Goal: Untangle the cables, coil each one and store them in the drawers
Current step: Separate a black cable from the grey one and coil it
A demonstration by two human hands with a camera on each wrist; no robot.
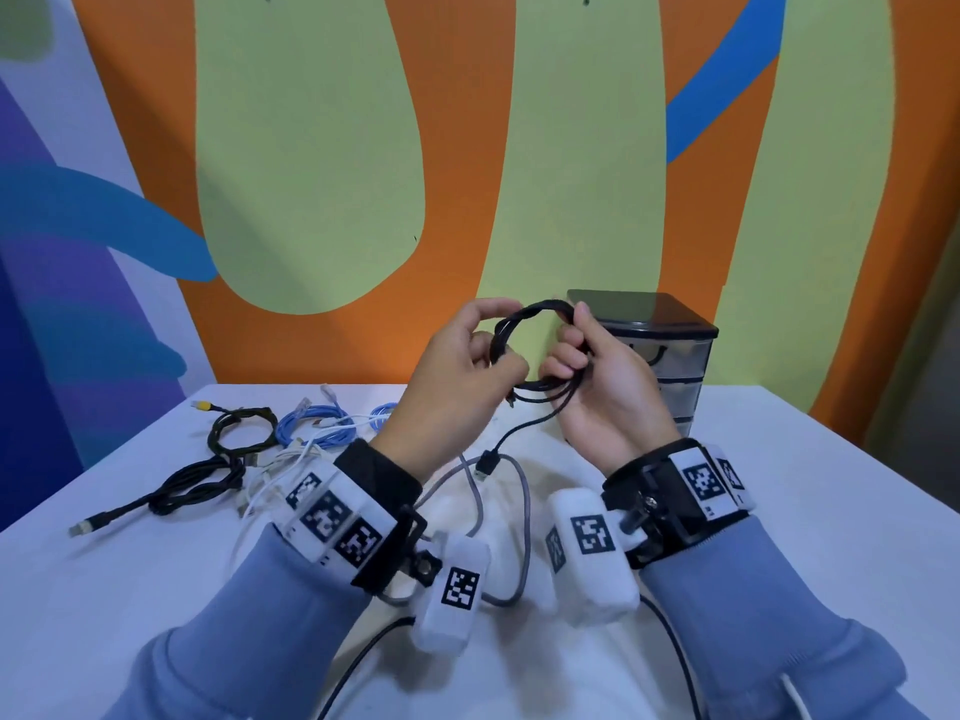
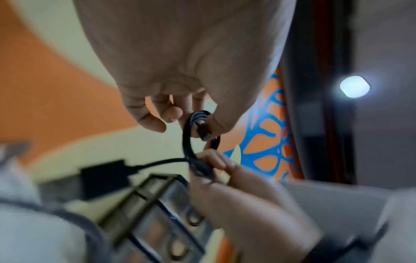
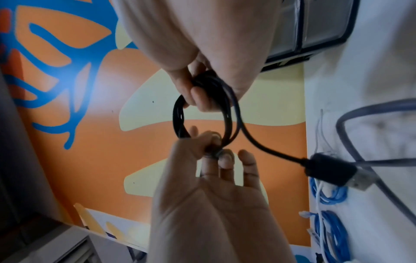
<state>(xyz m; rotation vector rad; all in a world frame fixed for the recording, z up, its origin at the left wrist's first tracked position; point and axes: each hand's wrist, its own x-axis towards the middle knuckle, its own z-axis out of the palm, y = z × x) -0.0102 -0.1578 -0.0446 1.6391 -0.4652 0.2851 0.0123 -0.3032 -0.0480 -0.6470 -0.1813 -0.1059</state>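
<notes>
both hands, left hand (image 1: pixel 457 366) and right hand (image 1: pixel 602 376), grip black cable coil (image 1: pixel 524 345); no legible writing.

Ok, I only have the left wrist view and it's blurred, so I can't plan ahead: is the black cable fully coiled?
Observer: Not yet. The black cable is looped between the left hand and the right hand, but a tail ending in a USB plug hangs loose.
Operator: Any cables left on the table?
Observer: Yes: blue cables, white cables, a black bundle and a grey cable.
Operator: Drawers open?
Observer: The drawer unit looks closed in the head view.
</notes>
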